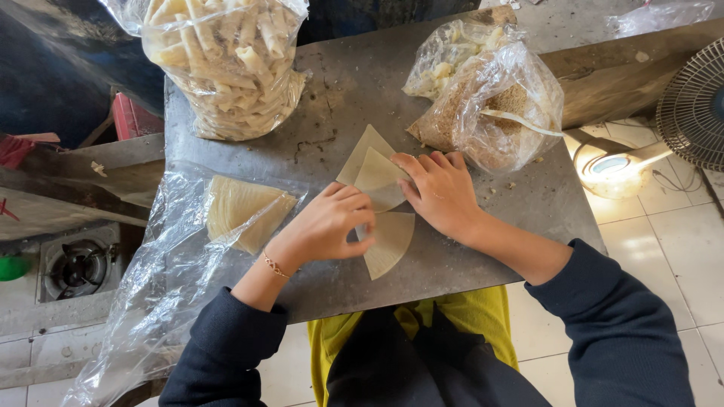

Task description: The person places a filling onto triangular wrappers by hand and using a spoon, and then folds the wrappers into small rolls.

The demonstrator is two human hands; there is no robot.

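A: Take the grey table [498,226] as your mark. Where do your hands sit on it?

B: Both are at its middle. Your left hand [326,223] has its fingers curled and pressed together onto the lower wrapper sheet [392,243], a pale wedge lying flat on the table near the edge closest to you.

A: And your right hand?

B: Your right hand [440,191] lies flat, fingers spread a little, with the fingertips pressing down on the upper wrapper sheets [375,170], two overlapping wedges just beyond the lower one, toward the far side of the table. I cannot tell whether you pinch an edge there or only hold it down.

A: What else is on the table?

B: At its far left corner stands a clear bag of rolled pieces [226,60]. At the far right, just beyond your right hand, sit two clear bags: the nearer bag of brown crumbs [505,113], and behind it a bag of pale bits [452,56]. On the left edge a stack of wrappers [237,211] lies on a plastic sheet [151,294] that hangs off the table.

A: Off the table?

B: A stove burner [75,267] is to its left, a fan [694,105] to its right.
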